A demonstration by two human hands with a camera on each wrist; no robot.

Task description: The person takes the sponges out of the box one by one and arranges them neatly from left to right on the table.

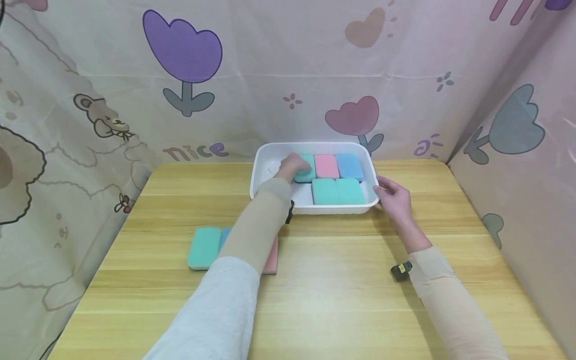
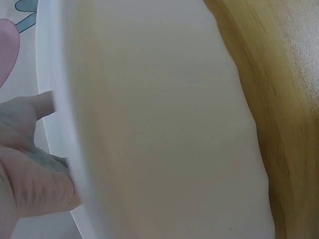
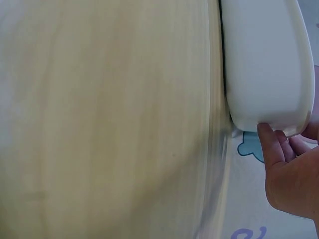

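A white tray (image 1: 288, 209) stands at the back of the table, with colored sponges lying in two rows. In the back row, my left hand (image 1: 294, 166) holds a green sponge (image 1: 307, 174) from its left side; the tray wall hides those fingertips in the left wrist view. A pink sponge (image 1: 326, 166) and a blue sponge (image 1: 349, 166) lie to its right. Two green sponges (image 1: 337, 191) fill the front row's right part. At the tray's right end my right hand (image 1: 396, 200) grips the rim, its fingers against the outer wall in the right wrist view.
Left of center on the table lie a green sponge (image 1: 205, 248), a blue sponge (image 1: 225, 235) and a pink sponge (image 1: 271, 257), partly covered by my left arm. A patterned curtain (image 1: 270, 60) hangs directly behind the tray and along both sides.
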